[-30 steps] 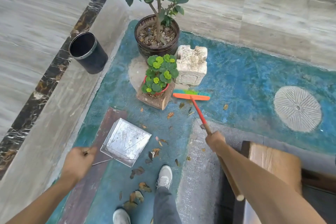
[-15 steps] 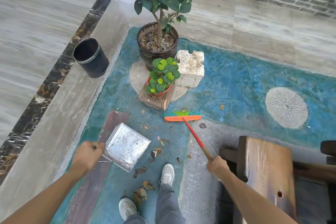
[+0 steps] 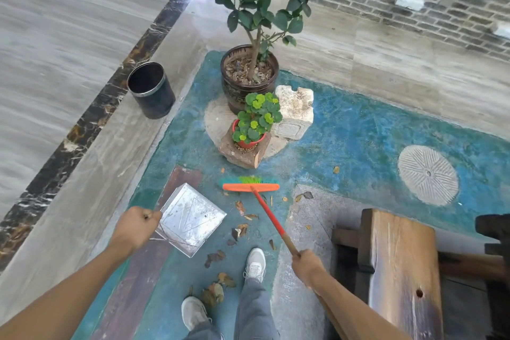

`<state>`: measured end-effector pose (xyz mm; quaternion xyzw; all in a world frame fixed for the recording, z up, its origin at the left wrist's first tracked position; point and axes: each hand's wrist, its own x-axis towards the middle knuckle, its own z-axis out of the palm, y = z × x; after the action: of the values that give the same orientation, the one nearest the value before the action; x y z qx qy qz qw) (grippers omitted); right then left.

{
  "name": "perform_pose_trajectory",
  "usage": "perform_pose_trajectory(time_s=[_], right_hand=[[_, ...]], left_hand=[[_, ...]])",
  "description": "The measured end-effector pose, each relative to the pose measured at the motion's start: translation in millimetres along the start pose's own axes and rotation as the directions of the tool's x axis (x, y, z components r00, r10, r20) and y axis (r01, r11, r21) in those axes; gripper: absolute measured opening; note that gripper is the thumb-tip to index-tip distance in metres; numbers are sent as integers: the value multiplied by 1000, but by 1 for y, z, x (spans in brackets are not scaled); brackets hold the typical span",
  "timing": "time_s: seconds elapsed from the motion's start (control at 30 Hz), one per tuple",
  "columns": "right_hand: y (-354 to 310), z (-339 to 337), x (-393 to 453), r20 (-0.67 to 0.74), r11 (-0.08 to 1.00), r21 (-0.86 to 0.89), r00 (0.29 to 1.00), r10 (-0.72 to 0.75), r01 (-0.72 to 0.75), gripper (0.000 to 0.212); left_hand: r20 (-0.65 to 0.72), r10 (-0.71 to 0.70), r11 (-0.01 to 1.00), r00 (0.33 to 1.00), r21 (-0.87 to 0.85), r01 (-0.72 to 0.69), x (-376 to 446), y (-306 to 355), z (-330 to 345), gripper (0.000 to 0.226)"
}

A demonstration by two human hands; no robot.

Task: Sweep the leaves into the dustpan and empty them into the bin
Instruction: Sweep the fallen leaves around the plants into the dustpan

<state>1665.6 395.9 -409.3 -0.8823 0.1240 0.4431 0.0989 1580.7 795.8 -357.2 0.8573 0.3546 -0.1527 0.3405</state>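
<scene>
My right hand [image 3: 307, 266] grips the wooden end of a red-handled broom [image 3: 269, 212]. Its orange head with green bristles [image 3: 250, 184] rests on the blue-green floor in front of the small potted plant. My left hand [image 3: 135, 226] grips the thin handle of a square metal dustpan [image 3: 190, 218], which lies flat on the floor left of the broom. Several dry brown leaves [image 3: 240, 207] lie scattered between the dustpan and the broom handle, and more leaves [image 3: 215, 288] sit by my shoes. A black bin [image 3: 151, 90] stands open on the stone border at the upper left.
A large potted tree [image 3: 249, 77], a small red pot of green leaves [image 3: 254, 121] on a stone block and a pale carved stone [image 3: 295, 112] stand beyond the broom. A wooden bench [image 3: 400, 268] is close on the right. My shoe [image 3: 255, 262] is under the broom handle.
The broom head has been drawn back toward me and to the left, away from the plant block. My right hand slid nearer my body. The dustpan and left hand stayed in place.
</scene>
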Motion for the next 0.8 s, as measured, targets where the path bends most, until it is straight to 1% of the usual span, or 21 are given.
perform_pose_trajectory(time_s=[0.13, 0.23, 0.3, 0.37, 0.43, 0.47, 0.53, 0.57, 0.63, 0.67, 0.7, 0.77, 0.8], right_hand=[[-52, 6, -3, 61, 995, -27, 993, -97, 99, 35], [-92, 2, 0, 98, 991, -6, 986, -135, 136, 33], [-116, -3, -1, 113, 984, -14, 978, -176, 178, 28], [-140, -3, -3, 143, 977, -30, 968, -207, 213, 18], [-160, -4, -1, 173, 968, -59, 957, -231, 244, 22], [-167, -2, 3, 184, 963, -78, 953, -241, 258, 19], [-181, -2, 8, 176, 948, -119, 946, -272, 295, 6], [-184, -1, 16, 173, 943, -136, 944, -280, 305, 6], [-187, -5, 25, 158, 940, -164, 948, -275, 300, 14], [-184, -8, 29, 168, 932, -197, 947, -273, 303, 12], [-181, -10, 37, 167, 939, -198, 953, -251, 282, 16], [-170, -14, 48, 135, 943, -225, 966, -219, 245, 34], [-163, -17, 53, 121, 949, -223, 972, -200, 223, 36]], left_hand=[[-25, 1, 1000, 1000, 22, -1, -15, -16, -10, 47], [-41, -18, 1000, 999, 21, 19, -28, -35, -21, 48], [-51, -27, 1000, 998, 8, 28, -34, -45, -25, 48], [-55, -38, 999, 998, 3, 38, -39, -56, -28, 49], [-56, -54, 999, 997, 4, 54, -44, -67, -28, 49], [-58, -64, 998, 996, 6, 64, -45, -73, -28, 50], [-72, -92, 996, 993, 8, 92, -48, -85, -27, 50], [-80, -107, 994, 991, 8, 108, -50, -89, -26, 49], [-97, -143, 990, 985, 4, 144, -52, -97, -23, 49], [-103, -158, 987, 982, 1, 159, -54, -100, -21, 49], [-110, -170, 985, 979, -1, 171, -55, -102, -20, 48], [-108, -184, 983, 977, -4, 184, -56, -104, -19, 48], [-98, -183, 983, 978, 1, 184, -56, -105, -18, 49]])
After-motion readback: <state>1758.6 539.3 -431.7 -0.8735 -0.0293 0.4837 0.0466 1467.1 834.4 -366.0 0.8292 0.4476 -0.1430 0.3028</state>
